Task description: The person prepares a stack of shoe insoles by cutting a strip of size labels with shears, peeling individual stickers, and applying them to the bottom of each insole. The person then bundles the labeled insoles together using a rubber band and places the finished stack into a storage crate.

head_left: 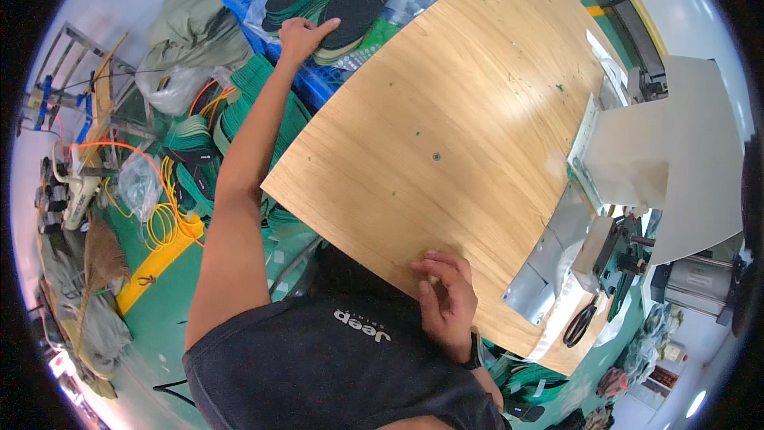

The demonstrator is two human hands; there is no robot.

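Left hand (304, 38): at dark insoles (368, 1) in blue crate (321, 84); cannot tell if fingers pinch | Right hand (450, 299): fingers loosely curled, bench (469, 103) edge.

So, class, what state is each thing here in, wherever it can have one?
Left grip: at the insole bundles; whether closed on them, unclear
Right grip: half-curled, empty
Insole bundles: stacked, banded
Blue crate: filled
Wooden tabletop: dotted with green scraps
Yellow cable: loosely coiled
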